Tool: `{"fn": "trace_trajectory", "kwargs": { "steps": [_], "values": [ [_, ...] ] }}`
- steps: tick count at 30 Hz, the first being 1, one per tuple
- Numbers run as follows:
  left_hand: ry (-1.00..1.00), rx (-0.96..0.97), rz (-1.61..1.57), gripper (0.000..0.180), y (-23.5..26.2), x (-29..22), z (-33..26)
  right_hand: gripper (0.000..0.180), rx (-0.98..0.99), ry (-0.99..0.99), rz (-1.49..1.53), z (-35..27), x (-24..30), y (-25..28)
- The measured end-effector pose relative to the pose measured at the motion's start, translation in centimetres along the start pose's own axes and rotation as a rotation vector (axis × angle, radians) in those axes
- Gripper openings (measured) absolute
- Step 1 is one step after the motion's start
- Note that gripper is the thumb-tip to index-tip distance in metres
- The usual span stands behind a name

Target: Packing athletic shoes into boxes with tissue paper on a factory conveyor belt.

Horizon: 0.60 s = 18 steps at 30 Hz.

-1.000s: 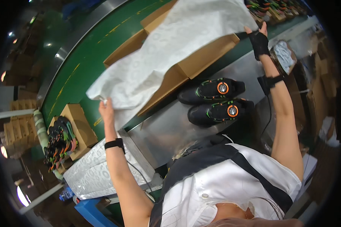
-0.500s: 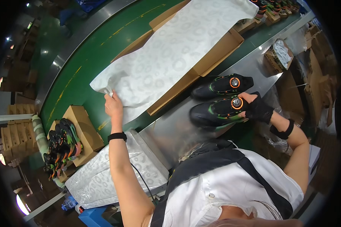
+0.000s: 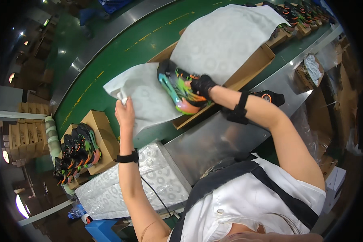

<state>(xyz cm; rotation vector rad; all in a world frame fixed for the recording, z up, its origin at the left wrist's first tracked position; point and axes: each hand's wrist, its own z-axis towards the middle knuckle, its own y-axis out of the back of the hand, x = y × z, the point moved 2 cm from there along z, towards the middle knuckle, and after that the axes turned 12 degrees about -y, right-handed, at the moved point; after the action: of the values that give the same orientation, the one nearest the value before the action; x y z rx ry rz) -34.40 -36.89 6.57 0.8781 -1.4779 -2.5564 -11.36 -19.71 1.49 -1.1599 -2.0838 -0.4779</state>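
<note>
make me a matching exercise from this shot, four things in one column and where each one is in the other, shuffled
Things:
1. left hand
2. right hand
3. black sneaker
4. stack of tissue paper

Places:
A. lying on the steel table beyond the right forearm
B. holding a multicoloured sneaker over the open cardboard box
C. pinching the corner of a white tissue sheet
D. lying on the table beside the left forearm

Pairs: 1-C, 2-B, 3-A, 4-D
</note>
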Motion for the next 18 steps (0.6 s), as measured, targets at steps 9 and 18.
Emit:
{"fn": "trace_trajectory", "kwargs": {
  "steps": [9,18],
  "values": [
    [0.405,0.248,-1.301,0.031,-8.3,-8.3,1.9,0.036,0.348,-0.15,0.088,-0.3,-2.5,-6.2],
    [-0.473,0.582,0.175,0.058,-16.2,-11.4,-0.3,0.037,-0.312,0.613,-0.166,-9.1,-4.2,11.3]
  ]
}}
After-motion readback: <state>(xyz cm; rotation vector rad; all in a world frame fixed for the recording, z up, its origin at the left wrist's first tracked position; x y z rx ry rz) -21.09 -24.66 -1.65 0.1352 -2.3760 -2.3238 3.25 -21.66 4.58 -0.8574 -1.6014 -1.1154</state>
